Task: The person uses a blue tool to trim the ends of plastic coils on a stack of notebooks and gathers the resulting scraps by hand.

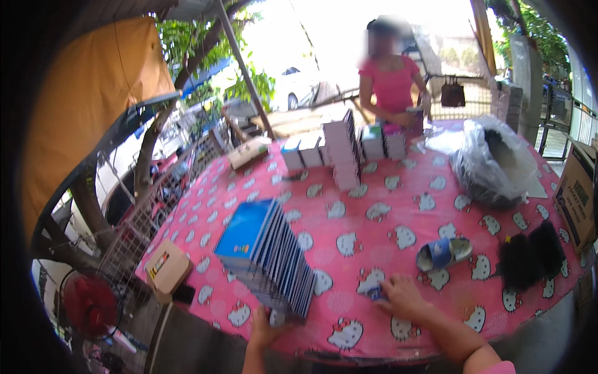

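Note:
A tall stack of spiral notebooks with blue covers (pixel 246 234) stands on the pink patterned tablecloth, leaning slightly. At its near bottom corner is my left hand (pixel 265 329), thumb and fingers apart, seemingly touching the lowest notebooks. My right hand (pixel 402 299) rests low over the cloth to the right of the stack. Its fingers are closed on a small blue object (pixel 376 293), too small and partly covered to name. Beyond that hand lies a blue and white slipper (pixel 442 254).
Several more notebook stacks (pixel 342 153) stand along the far side, where a person in pink (pixel 391 87) handles something. A plastic bag (pixel 492 165), a black fuzzy item (pixel 529 255) and a cardboard box (pixel 576 193) are right. A tan box (pixel 168 271) sits on the left edge.

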{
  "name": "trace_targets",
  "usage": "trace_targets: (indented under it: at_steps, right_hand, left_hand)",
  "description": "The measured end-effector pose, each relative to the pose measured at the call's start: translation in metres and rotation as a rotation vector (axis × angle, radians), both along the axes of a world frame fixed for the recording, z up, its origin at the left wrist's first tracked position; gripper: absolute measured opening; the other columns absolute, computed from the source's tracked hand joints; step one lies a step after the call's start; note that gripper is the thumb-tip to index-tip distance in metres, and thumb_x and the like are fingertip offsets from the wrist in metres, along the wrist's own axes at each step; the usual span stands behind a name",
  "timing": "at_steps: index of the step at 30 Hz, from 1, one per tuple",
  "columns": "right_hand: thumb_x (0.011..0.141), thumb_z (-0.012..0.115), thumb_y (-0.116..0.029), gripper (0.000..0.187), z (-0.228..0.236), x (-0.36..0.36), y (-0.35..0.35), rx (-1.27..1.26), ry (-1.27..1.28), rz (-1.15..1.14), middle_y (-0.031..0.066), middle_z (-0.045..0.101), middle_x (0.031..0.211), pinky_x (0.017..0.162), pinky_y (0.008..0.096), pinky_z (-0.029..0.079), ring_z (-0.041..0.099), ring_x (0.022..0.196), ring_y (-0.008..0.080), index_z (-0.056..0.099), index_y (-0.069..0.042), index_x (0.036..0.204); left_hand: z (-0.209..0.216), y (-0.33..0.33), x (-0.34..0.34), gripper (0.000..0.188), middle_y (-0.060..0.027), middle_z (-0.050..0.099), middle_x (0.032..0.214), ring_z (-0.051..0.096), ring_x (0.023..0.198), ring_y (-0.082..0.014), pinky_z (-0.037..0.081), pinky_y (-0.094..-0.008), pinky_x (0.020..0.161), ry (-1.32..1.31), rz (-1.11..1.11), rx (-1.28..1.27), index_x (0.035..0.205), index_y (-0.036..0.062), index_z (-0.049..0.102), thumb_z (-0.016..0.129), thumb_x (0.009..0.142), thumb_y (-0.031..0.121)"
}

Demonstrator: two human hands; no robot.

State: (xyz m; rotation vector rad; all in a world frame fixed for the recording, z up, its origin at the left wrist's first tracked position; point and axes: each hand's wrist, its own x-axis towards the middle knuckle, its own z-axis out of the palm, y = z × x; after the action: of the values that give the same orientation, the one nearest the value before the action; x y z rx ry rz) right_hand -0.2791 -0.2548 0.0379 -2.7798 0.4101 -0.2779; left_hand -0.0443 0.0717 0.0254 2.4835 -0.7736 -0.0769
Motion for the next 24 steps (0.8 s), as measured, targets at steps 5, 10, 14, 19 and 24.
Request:
trace_targets:
  at_steps: [5, 10, 14, 19, 24]
  right_hand:
    - [0.086, 0.062, -0.028, 0.042, 0.000, 0.012, -0.011, 0.210, -0.374, -0.094, 0.0208, 0.051, 0.107, 0.088, 0.0427, 0.041, 0.050, 0.099, 0.0372, 0.051, -0.003, 0.118]
    - [0.092, 0.053, -0.026, 0.034, -0.002, 0.001, -0.016, 0.519, -0.471, -0.136, 0.0170, 0.051, 0.097, 0.083, 0.0381, 0.041, 0.051, 0.088, 0.0303, 0.050, 0.002, 0.112]
    - [0.097, 0.047, -0.034, 0.038, -0.001, 0.000, -0.009, 0.669, -0.427, -0.139, 0.0117, 0.050, 0.089, 0.074, 0.0342, 0.041, 0.050, 0.080, 0.0211, 0.051, 0.002, 0.108]
    - [0.097, 0.048, -0.036, 0.041, 0.012, 0.003, -0.013, 0.492, -0.495, -0.087, 0.0148, 0.051, 0.094, 0.075, 0.0347, 0.041, 0.050, 0.082, 0.0256, 0.052, 0.002, 0.110]
    - [0.094, 0.054, -0.033, 0.038, 0.084, 0.024, 0.009, 0.467, -0.441, 0.029, 0.0163, 0.052, 0.098, 0.079, 0.0371, 0.042, 0.053, 0.089, 0.0311, 0.053, -0.001, 0.114]
  left_hand:
    - [-0.002, -0.024, 0.018, 0.051, -0.0135, 0.069, 0.086, 0.067, 0.078, -0.0304, 0.052, -0.0380, 0.070, 0.020, 0.094, -0.198, 0.097, 0.0014, 0.063, 0.086, 0.053, 0.011]
    - [0.007, -0.032, 0.012, 0.042, -0.0105, 0.070, 0.088, 0.067, 0.080, -0.0159, 0.053, -0.0319, 0.071, 0.211, 0.073, -0.398, 0.093, -0.0002, 0.065, 0.085, 0.058, 0.009]
    - [-0.001, -0.021, 0.020, 0.040, -0.0091, 0.071, 0.090, 0.066, 0.080, -0.0124, 0.053, -0.0294, 0.071, 0.188, 0.103, -0.415, 0.091, -0.0007, 0.066, 0.086, 0.059, 0.010]
    - [0.011, -0.034, 0.024, 0.065, -0.0152, 0.067, 0.103, 0.064, 0.096, -0.0289, 0.049, -0.0386, 0.088, 0.214, 0.092, -0.217, 0.107, -0.0005, 0.063, 0.090, 0.052, 0.018]
    - [0.069, 0.002, 0.023, 0.066, -0.0116, 0.056, 0.114, 0.056, 0.096, -0.0186, 0.047, -0.0323, 0.083, 0.031, 0.305, -0.613, 0.125, -0.0002, 0.049, 0.082, 0.072, 0.021]
